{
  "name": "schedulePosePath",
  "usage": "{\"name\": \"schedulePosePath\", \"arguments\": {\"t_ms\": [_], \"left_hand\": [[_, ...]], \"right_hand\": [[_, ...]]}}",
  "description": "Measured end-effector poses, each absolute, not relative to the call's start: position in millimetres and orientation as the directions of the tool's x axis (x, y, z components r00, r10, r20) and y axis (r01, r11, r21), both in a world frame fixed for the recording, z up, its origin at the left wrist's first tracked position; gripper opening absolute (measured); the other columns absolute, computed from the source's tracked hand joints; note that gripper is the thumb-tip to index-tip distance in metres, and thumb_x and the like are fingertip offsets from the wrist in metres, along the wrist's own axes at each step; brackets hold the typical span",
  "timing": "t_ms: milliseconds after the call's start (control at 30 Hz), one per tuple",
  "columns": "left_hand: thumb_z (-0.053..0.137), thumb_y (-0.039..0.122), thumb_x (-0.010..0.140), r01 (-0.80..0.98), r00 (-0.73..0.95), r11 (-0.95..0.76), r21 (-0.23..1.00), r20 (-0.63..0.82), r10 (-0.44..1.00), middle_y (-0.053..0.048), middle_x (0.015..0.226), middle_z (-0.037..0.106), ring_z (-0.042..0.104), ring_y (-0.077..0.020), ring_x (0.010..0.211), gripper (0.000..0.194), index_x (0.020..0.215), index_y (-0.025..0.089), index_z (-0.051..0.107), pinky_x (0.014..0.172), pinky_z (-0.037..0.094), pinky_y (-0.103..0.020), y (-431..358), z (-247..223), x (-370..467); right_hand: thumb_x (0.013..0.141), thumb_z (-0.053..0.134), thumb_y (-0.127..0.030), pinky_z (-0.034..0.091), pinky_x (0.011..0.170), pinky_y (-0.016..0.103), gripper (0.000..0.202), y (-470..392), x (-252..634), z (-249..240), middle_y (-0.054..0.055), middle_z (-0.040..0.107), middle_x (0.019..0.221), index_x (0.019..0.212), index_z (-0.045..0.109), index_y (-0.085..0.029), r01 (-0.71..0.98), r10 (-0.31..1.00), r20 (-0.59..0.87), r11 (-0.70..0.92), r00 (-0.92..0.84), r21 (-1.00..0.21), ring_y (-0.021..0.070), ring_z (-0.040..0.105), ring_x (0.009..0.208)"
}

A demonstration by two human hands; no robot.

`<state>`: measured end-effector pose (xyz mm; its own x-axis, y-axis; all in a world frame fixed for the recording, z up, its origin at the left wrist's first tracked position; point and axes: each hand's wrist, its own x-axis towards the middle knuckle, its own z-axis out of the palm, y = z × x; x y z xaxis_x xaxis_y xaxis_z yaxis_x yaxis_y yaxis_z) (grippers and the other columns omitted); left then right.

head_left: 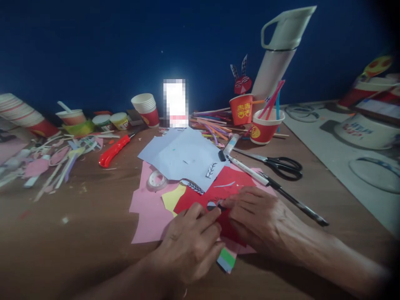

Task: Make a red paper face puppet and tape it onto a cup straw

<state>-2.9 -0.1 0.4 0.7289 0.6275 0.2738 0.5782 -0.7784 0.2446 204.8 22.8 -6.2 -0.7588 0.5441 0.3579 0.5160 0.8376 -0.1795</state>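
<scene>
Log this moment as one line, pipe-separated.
left hand: over red paper | right hand: at lashed eye shapes | beneath red: pink paper | right side: black-handled scissors

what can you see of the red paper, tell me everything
The red paper looks like a flat sheet, perhaps thin card, lying on pink paper. White paper covers its far part, and yellow paper shows along its left edge. An eye shape with dark lashes sits on it. The left hand and right hand hide much of its near part; exact contact is hard to tell.
</scene>
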Motion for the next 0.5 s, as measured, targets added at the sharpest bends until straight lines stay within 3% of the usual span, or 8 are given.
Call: {"name": "schedulePosePath", "arguments": {"t_ms": [133, 300, 500], "left_hand": [[0.049, 0.026, 0.086, 0.581, 0.73, -0.777, 0.242, 0.268, 0.629, -0.007, 0.11, 0.063, 0.048, -0.022, 0.08, 0.018, 0.087, 0.014, 0.062, 0.063, 0.048, -0.035, -1, 0, -3], [0.051, 0.025, 0.085, 0.575, 0.729, -0.787, 0.223, 0.298, 0.617, -0.007, 0.109, 0.064, 0.048, -0.0213, 0.078, 0.016, 0.084, 0.014, 0.062, 0.062, 0.047, -0.035, 0, 1, -2], [0.053, 0.024, 0.083, 0.571, 0.725, -0.794, 0.21, 0.325, 0.607, -0.006, 0.108, 0.065, 0.05, -0.0209, 0.077, 0.014, 0.085, 0.014, 0.063, 0.061, 0.047, -0.034, 0, -1, -3]], "right_hand": [[0.08, 0.051, -0.01, 0.043, 0.082, 0.039, 0.008, 22, 204, -9, 0.006, 0.066, 0.095, 0.08, 0.055, -0.017, 0.537, 0.548, 0.365, 0.831, -0.752, -0.142, 0.0204, 0.06, 0.085], [0.08, 0.05, -0.01, 0.042, 0.085, 0.039, 0.009, 22, 204, -1, 0.005, 0.066, 0.088, 0.078, 0.055, -0.018, 0.548, 0.59, 0.337, 0.807, -0.734, -0.219, 0.0195, 0.06, 0.084], [0.079, 0.049, -0.01, 0.043, 0.083, 0.037, 0.012, 22, 203, 7, 0.005, 0.066, 0.079, 0.073, 0.055, -0.018, 0.565, 0.581, 0.373, 0.809, -0.723, -0.165, 0.0186, 0.06, 0.078]]}}
